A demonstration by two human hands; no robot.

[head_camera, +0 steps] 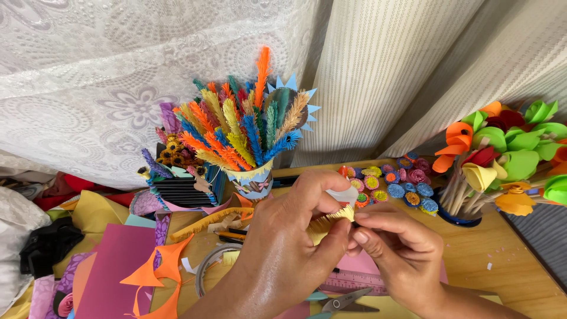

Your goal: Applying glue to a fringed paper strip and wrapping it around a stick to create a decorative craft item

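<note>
Two hands, the left hand (283, 248) and the right hand (396, 254), share one yellow fringed paper strip (328, 224). One pair of scissors (345, 303), one tape roll (208, 269) and one ruler (353, 282) lie on the one table (508, 260). Two containers stand there: one cup (253, 182) and one blue pot (455, 217).

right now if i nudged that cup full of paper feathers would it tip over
Probably. The cup looks small and paper-wrapped, so likely light, while the paper feathers fan out tall and wide above it, making it top-heavy. The feathers look thin and would likely bend.

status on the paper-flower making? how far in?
Done: a cup of fringed paper stems and a cluster of rolled paper flowers on the wooden table. In hand: left hand and right hand pinch a yellow fringed strip. Left: another fringed strip lies unrolled.
</note>
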